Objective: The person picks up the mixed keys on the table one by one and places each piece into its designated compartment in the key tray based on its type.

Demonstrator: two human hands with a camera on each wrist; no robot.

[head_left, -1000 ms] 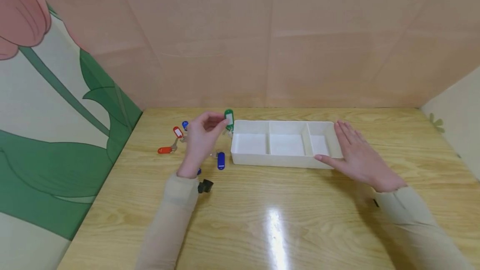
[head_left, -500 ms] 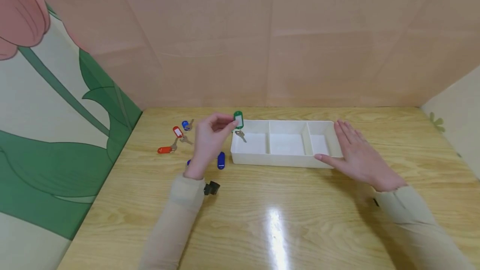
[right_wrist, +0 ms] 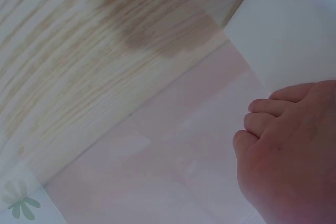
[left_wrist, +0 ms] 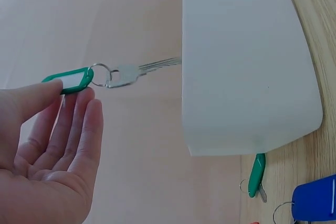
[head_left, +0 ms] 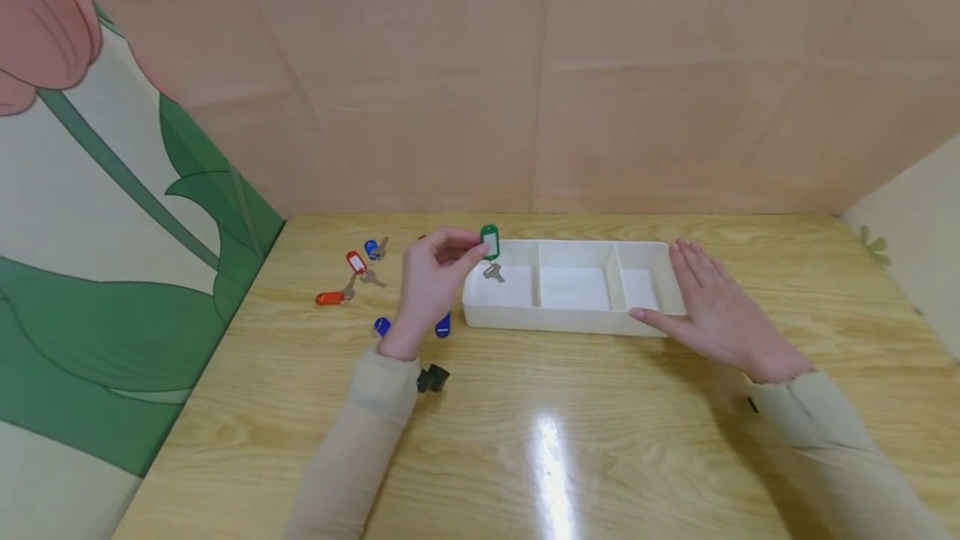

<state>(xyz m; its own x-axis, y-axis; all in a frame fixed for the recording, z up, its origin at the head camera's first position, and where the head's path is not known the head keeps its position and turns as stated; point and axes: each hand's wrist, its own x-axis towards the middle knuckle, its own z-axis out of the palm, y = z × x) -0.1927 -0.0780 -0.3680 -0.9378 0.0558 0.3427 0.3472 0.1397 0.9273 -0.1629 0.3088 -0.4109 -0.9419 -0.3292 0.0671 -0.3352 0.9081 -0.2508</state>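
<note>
Between thumb and fingers my left hand (head_left: pixel 435 282) pinches a green key tag (head_left: pixel 491 242) with a white label. From its ring hangs a silver key (head_left: pixel 494 273), over the left compartment of a white three-compartment tray (head_left: pixel 555 319). In the left wrist view the green tag and key (left_wrist: pixel 123 76) stand apart from the hand by the ring, the key's tip hidden behind the tray wall (left_wrist: pixel 247 77). My right hand (head_left: pixel 708 307) rests against the tray's right end, fingers extended along the side and thumb on the front rim.
Left of the tray lie red key tags (head_left: pixel 356 262), (head_left: pixel 328 298) and blue key tags (head_left: pixel 372 249), (head_left: pixel 382 327), (head_left: pixel 443 325), some with keys visible. Another green key tag (left_wrist: pixel 256 176) lies beside the tray. A pink cloth (head_left: pixel 540 107) hangs behind the table.
My left hand has moved right with the green key tag, from beside the tray's left end to over its left compartment. The right hand and tray have stayed in place.
</note>
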